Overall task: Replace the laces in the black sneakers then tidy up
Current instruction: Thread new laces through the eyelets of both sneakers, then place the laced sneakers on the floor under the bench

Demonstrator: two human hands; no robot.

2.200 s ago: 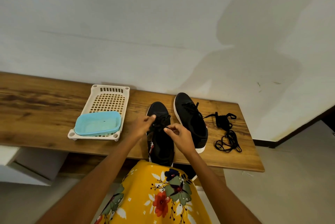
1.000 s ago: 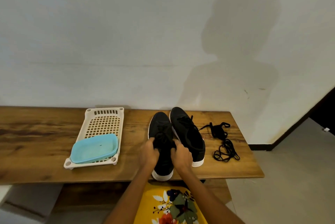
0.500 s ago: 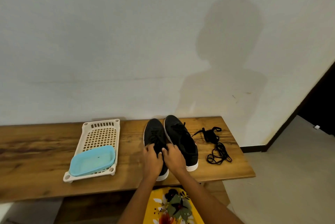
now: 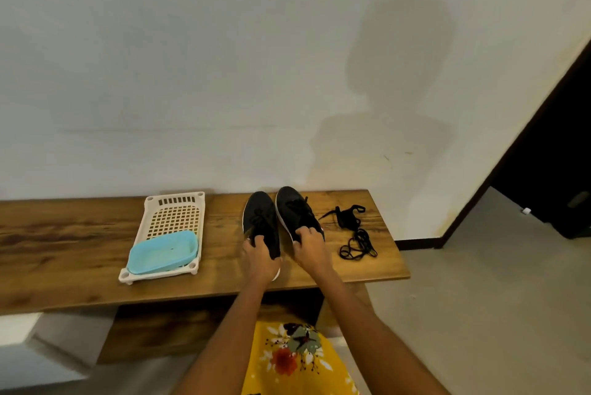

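Note:
Two black sneakers with white soles stand side by side on the wooden bench (image 4: 64, 254), toes toward the wall. My left hand (image 4: 259, 258) grips the heel end of the left sneaker (image 4: 260, 219). My right hand (image 4: 308, 247) grips the heel end of the right sneaker (image 4: 295, 212). Both sneakers have black laces threaded in them. A loose tangle of black laces (image 4: 355, 234) lies on the bench to the right of the sneakers, apart from my hands.
A cream perforated plastic tray (image 4: 174, 212) sits left of the sneakers, with a light blue tub (image 4: 163, 252) lying in its near end. The white wall runs behind the bench. The bench's right end lies just past the laces, with bare floor and a dark doorway beyond.
My hands left the left sneaker's laces and moved to the heels, first both at the left sneaker, now one on each. The left sneaker has been pushed back beside the right one.

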